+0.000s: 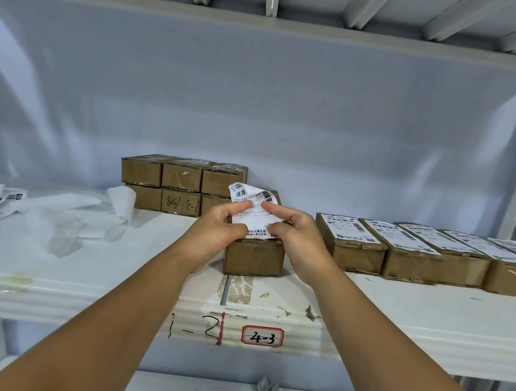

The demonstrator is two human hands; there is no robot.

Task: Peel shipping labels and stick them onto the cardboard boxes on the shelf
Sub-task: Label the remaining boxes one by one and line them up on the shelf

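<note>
1. The left hand [217,232] is showing bare, with the skin creasing lightly over the knuckles; its nails are too small to make out.
2. The right hand [296,240] is showing bare in the same way; its fingers are looking slim and smooth.
3. The left forearm [130,309] is showing bare along all its visible length; it is narrowing toward a slender wrist.
4. The right forearm [379,335] is looking alike, bare and tapering; clothing higher up is lying beyond the view.
</note>
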